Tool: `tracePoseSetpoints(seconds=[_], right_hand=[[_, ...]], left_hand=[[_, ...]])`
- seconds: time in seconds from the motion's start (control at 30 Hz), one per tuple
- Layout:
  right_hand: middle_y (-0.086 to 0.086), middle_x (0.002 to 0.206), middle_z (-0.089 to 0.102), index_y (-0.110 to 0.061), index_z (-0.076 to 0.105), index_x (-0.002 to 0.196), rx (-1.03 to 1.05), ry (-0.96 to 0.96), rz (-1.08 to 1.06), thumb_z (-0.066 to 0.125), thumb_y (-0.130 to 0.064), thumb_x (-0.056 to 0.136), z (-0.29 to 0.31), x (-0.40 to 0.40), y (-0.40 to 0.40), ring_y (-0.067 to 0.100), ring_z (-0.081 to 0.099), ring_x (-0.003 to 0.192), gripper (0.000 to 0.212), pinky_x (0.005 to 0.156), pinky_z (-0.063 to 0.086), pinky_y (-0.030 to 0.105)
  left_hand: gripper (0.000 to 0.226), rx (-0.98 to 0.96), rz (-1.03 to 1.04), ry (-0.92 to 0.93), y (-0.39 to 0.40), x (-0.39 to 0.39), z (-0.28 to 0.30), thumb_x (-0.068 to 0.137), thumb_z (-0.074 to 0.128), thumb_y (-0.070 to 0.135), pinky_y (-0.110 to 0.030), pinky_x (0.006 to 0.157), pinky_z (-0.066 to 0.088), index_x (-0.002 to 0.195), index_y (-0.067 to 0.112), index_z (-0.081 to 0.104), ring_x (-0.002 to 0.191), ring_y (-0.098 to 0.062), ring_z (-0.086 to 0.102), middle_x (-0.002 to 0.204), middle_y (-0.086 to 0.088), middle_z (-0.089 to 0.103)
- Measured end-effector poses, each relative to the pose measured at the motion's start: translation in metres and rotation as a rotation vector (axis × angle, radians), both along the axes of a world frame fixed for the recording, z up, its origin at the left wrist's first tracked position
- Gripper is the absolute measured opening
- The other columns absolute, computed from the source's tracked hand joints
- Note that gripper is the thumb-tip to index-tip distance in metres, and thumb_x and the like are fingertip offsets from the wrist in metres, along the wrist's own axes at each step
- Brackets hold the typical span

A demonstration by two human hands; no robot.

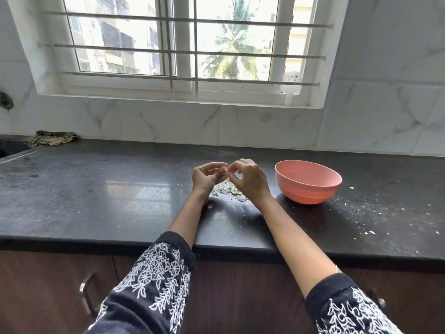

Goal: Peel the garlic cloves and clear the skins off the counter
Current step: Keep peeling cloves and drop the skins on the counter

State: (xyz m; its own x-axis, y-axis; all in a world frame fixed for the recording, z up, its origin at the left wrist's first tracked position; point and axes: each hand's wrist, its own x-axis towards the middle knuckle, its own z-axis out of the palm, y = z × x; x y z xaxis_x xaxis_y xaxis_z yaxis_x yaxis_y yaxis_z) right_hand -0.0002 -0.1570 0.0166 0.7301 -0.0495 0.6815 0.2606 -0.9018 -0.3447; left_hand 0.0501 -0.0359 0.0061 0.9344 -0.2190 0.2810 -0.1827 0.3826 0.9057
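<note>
Both hands meet above the black counter [120,189], just left of a pink bowl [308,182]. My left hand [208,175] holds a small pale garlic clove [224,170] between its curled fingers. My right hand [249,178] pinches at the same clove with thumb and forefinger. A small heap of papery garlic skins [228,189] lies on the counter directly beneath the hands. The inside of the bowl is hidden from this angle.
White flecks of skin [370,231] are scattered over the counter to the right of the bowl. A striped cloth [51,138] lies at the back left beside a sink edge [14,154]. A tiled wall and window stand behind the counter.
</note>
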Motion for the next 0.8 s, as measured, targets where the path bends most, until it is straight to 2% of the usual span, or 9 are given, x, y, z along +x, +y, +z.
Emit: tracePoseSetpoints(seconds=[0.13, 0.33, 0.53, 0.67, 0.8], right_hand=[[-0.001, 0.086, 0.065, -0.012, 0.068, 0.084, -0.032, 0.027, -0.009, 0.060, -0.021, 0.086, 0.0007, -0.0002, -0.0004, 0.017, 0.054, 0.088, 0.013, 0.065, 0.034, 0.025], [0.001, 0.086, 0.066, -0.011, 0.066, 0.082, -0.109, 0.044, -0.023, 0.058, -0.020, 0.085, 0.0011, -0.0007, -0.0009, 0.019, 0.054, 0.089, 0.012, 0.067, 0.043, 0.031], [0.000, 0.084, 0.065, -0.011, 0.065, 0.079, -0.119, 0.041, -0.040, 0.058, -0.024, 0.084, 0.0003, -0.0006, -0.0011, 0.020, 0.054, 0.088, 0.015, 0.068, 0.047, 0.035], [-0.004, 0.084, 0.064, -0.015, 0.064, 0.079, -0.080, 0.034, -0.079, 0.059, -0.025, 0.083, 0.0022, -0.0006, -0.0034, 0.016, 0.054, 0.087, 0.011, 0.065, 0.039, 0.028], [-0.002, 0.086, 0.063, -0.014, 0.063, 0.082, -0.010, -0.007, -0.122, 0.057, -0.020, 0.084, 0.0039, -0.0011, -0.0050, 0.018, 0.054, 0.089, 0.009, 0.063, 0.034, 0.027]], left_hand=[[0.007, 0.035, 0.039, -0.020, -0.0006, 0.0029, -0.0026, 0.078, 0.068, -0.005, -0.019, 0.066, 0.056, 0.084, -0.001, 0.068, 0.065, -0.013, 0.069, 0.069, -0.006, 0.070], [0.016, 0.114, 0.063, -0.061, -0.0013, 0.0026, -0.0029, 0.079, 0.066, -0.008, -0.019, 0.068, 0.057, 0.095, -0.011, 0.066, 0.062, -0.010, 0.068, 0.067, -0.005, 0.068], [0.014, 0.231, 0.097, -0.127, -0.0023, 0.0035, -0.0031, 0.081, 0.063, -0.011, -0.019, 0.064, 0.057, 0.094, -0.010, 0.067, 0.056, -0.006, 0.066, 0.056, 0.006, 0.068], [0.014, 0.250, 0.083, -0.127, -0.0025, 0.0041, -0.0046, 0.080, 0.065, -0.009, -0.019, 0.065, 0.056, 0.093, -0.009, 0.067, 0.057, -0.006, 0.066, 0.058, 0.005, 0.068], [0.016, 0.197, 0.057, -0.085, -0.0019, 0.0038, -0.0046, 0.083, 0.062, -0.009, -0.015, 0.061, 0.054, 0.098, -0.010, 0.065, 0.056, -0.004, 0.065, 0.057, 0.004, 0.068]])
